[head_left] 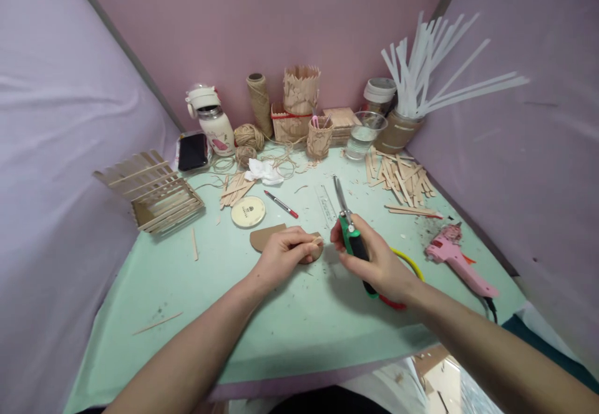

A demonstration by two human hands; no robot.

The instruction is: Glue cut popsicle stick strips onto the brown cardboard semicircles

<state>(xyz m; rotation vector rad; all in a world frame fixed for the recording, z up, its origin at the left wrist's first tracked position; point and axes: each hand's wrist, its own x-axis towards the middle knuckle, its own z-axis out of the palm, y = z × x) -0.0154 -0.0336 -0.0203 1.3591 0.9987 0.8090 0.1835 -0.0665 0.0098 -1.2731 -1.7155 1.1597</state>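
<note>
My left hand (pixel 291 246) is closed in a pinch on a short piece of wooden craft stick (pixel 318 240). Beneath that hand lies a piece of brown cardboard (pixel 262 236) with a rounded edge, partly hidden by my fingers. In my right hand (pixel 374 263) I grip green-and-black-handled pruning shears (pixel 350 233), their metal blades pointing up and away from me. Behind the shears a clear ruler (pixel 326 205) lies flat. Past my right hand shows a yellow-and-red loop (pixel 412 263), mostly covered by the hand.
A pink glue gun (pixel 461 264) lies at right, near a pile of craft sticks (pixel 402 178). A stick-built basket (pixel 163 198) stands at left. A marker (pixel 281 204) and round lid (pixel 248 211) lie mid-table. Behind are a water cup (pixel 364 139), twine (pixel 249 137) and a bottle (pixel 216 128).
</note>
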